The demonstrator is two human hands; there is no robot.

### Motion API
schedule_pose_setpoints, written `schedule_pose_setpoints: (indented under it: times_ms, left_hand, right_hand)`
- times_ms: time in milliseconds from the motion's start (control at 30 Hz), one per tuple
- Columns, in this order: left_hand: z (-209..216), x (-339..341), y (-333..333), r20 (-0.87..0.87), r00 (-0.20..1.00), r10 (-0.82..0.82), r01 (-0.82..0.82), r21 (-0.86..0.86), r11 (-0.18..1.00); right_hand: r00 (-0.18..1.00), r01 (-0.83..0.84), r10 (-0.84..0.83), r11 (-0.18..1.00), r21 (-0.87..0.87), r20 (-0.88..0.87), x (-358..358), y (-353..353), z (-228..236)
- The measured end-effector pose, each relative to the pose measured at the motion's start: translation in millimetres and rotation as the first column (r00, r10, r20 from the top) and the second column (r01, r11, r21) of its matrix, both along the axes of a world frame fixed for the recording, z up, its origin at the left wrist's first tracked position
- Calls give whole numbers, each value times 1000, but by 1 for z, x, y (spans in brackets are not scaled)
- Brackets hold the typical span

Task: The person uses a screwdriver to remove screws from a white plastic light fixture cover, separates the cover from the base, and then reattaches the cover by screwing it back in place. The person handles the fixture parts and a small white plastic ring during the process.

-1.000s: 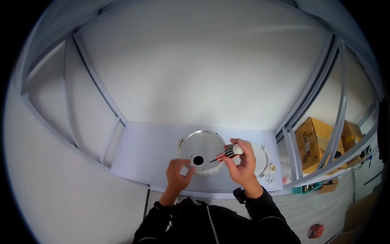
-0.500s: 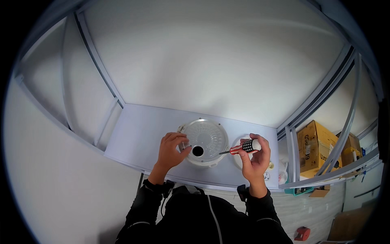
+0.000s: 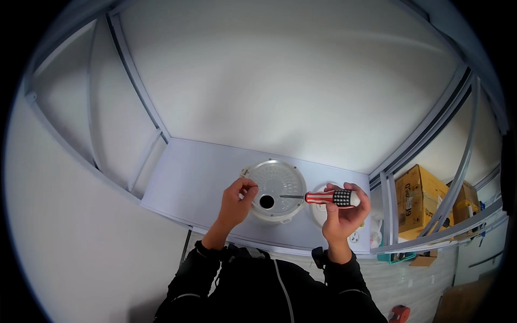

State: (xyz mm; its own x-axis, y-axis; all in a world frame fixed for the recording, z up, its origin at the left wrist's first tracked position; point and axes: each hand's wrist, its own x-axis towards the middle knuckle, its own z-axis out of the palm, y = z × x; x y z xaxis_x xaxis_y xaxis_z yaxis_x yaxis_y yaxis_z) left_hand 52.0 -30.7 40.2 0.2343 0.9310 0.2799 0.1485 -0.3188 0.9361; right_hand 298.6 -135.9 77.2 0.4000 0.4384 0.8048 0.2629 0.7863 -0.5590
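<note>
Screwdriver point(image 3: 331, 197), striped red and white, dark dotted band, pale butt: in the right grip point(image 3: 346, 215), fingers and thumb closed about the handle. Shaft points left from that grip, over a round unit point(image 3: 276, 180) with a silvery metal face. Tip touching metal or above it: cannot tell.

Unit lies between the two grips; black round opening point(image 3: 266, 202) in its near part, just right of and below the left grip point(image 3: 235, 204). Left fingertips drawn together at the unit's left edge; whether they pinch anything, cannot tell.

White disc point(image 3: 318, 215) under the right grip, partly hidden. Pale counter point(image 3: 188, 161) below both grips. Yellow carton point(image 3: 417, 204) well right of the right grip.
</note>
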Motion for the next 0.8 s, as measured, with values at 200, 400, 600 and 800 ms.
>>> schedule_pose_setpoints:
  times_ms: [200,400,600,800]
  left_hand:
    - [-19,3,-16,401,895,-197,258,-105,960]
    - [-21,1,-29,376,906,-196,251,-102,963]
    - [-23,0,-37,411,883,-225,273,-59,960]
    - [-27,1,-43,498,832,-244,303,-40,952]
  right_hand:
    - [995,-103,103,995,9,-5,-11,-1,-3]
    - [999,-46,46,999,-9,-2,-19,-4,-6]
    - [999,-36,36,999,4,16,-21,-10,-5]
    - [994,-107,107,994,8,3,-18,-22,-5]
